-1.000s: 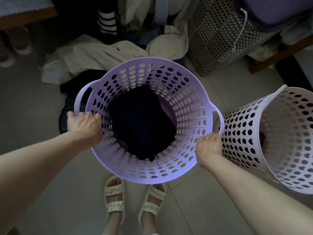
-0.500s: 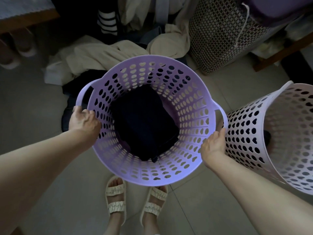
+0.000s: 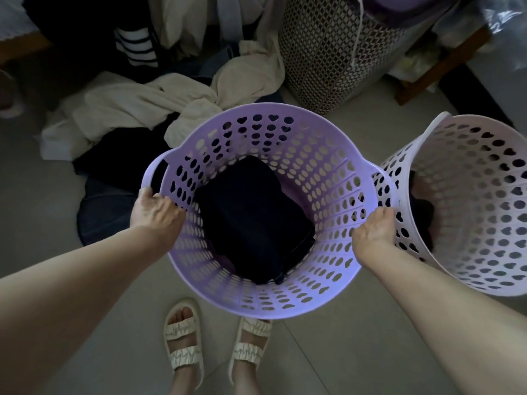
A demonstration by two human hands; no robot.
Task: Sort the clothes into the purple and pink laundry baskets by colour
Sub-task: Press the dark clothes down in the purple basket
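Grey tiled floor (image 3: 356,352), dim light, laundry strewn across the far side.

Item: purple basket (image 3: 336,155), perforated with heart-shaped holes, held above the floor in front of me. My left hand (image 3: 155,213) curls its grip over the rim at the left handle; my right hand (image 3: 372,233) is clamped on the rim by the right handle.

Item: dark folded clothes (image 3: 251,218), lying in the bottom of the purple basket.

Item: pink basket (image 3: 484,269), just to the right, tilted toward me, its wall touching or nearly touching the purple basket's right handle. Something dark lies inside; I cannot tell what.

Item: cream garments (image 3: 137,109), heaped on the floor beyond the purple basket, over dark clothes (image 3: 114,155) and blue denim (image 3: 105,212) near my left hand.

Item: striped garment (image 3: 135,47), dark with white bands, farther back.

Item: lattice hamper (image 3: 328,49), standing behind the two baskets, top right.

Item: cream sandals (image 3: 182,337), on my feet, directly below the purple basket.
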